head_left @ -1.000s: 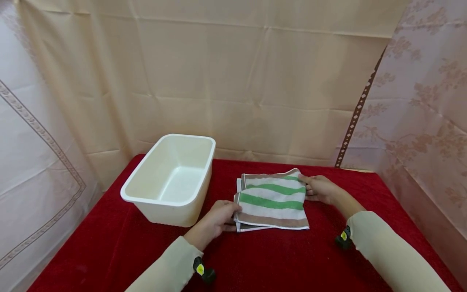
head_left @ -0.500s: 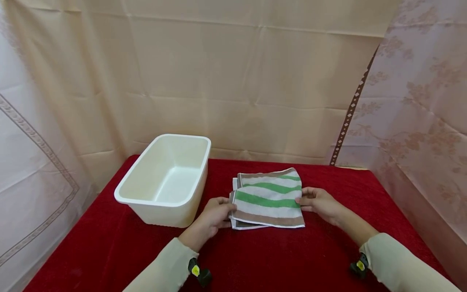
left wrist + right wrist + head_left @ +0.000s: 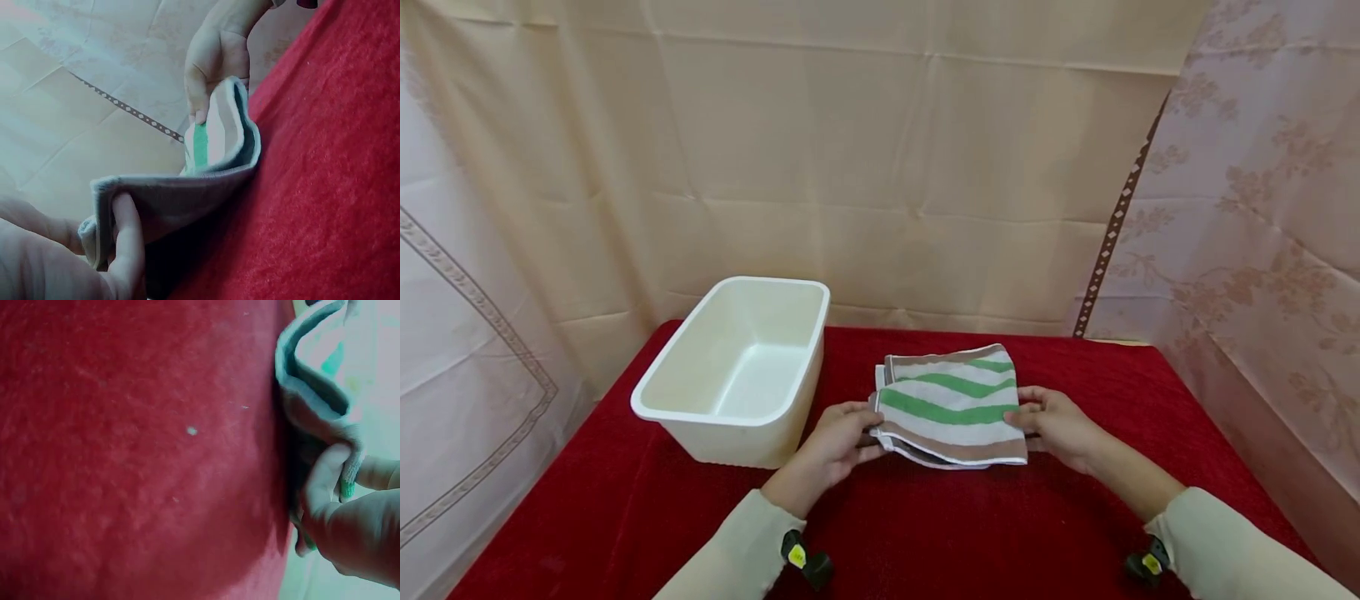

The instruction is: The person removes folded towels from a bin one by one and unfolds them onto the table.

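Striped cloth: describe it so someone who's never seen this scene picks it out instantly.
In the head view, find the red table cover, then the cream tub on its left. Right of the tub, the left hand and right hand grip a folded cloth. Unlike its plain neighbours, it has green, white and brown stripes.

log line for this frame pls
left hand: pinches folded towel, left edge | right hand: pinches right edge | white tub: on red cloth, left of towel
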A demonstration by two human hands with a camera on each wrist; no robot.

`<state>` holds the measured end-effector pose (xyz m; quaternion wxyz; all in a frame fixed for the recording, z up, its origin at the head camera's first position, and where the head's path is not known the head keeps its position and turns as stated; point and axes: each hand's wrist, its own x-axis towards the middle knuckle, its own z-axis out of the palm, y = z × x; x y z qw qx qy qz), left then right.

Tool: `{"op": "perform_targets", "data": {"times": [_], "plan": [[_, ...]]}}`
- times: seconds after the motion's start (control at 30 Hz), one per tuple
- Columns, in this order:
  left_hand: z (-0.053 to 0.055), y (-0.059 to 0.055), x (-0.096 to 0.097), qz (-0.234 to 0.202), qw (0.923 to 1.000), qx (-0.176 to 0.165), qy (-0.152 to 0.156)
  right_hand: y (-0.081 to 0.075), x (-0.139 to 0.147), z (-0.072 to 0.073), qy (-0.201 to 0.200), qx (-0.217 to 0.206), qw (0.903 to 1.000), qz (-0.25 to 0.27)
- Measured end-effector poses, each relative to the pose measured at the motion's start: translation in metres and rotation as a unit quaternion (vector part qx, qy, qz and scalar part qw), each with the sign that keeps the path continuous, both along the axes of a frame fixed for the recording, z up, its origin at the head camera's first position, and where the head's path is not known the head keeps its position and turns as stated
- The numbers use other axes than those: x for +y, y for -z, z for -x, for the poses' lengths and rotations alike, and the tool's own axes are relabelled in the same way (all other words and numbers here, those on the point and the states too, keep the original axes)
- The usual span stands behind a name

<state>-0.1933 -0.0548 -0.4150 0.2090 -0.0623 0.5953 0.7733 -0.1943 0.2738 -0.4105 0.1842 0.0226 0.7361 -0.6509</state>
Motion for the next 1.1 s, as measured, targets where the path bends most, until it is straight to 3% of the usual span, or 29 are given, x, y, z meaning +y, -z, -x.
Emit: {"op": "perform_targets", "data": {"times": [0.17, 0.37, 0.57, 0.77, 1.1], "plan": [[-0.006, -0.002, 0.000, 0.004, 0.9993, -0.011, 0.036, -0.005, 0.008, -0.007, -0.003, -0.009, 0.9999, -0.005], [-0.016, 0.007, 0.000, 0.052, 0.9963, -0.028, 0.064, 0.010, 0.018, -0.018, -0.007, -0.031, 0.9995, -0.008], [-0.020, 0.010, 0.000, 0.080, 0.9945, -0.019, 0.065, 0.020, 0.022, -0.021, -0.003, -0.027, 0.9996, -0.012], [-0.017, 0.009, 0.001, 0.094, 0.9935, -0.004, 0.065, 0.014, 0.027, -0.030, -0.004, -0.027, 0.9984, -0.050], [-0.019, 0.009, 0.002, 0.077, 0.9952, -0.009, 0.060, 0.009, 0.039, -0.034, -0.007, -0.026, 0.9986, -0.045]]}}
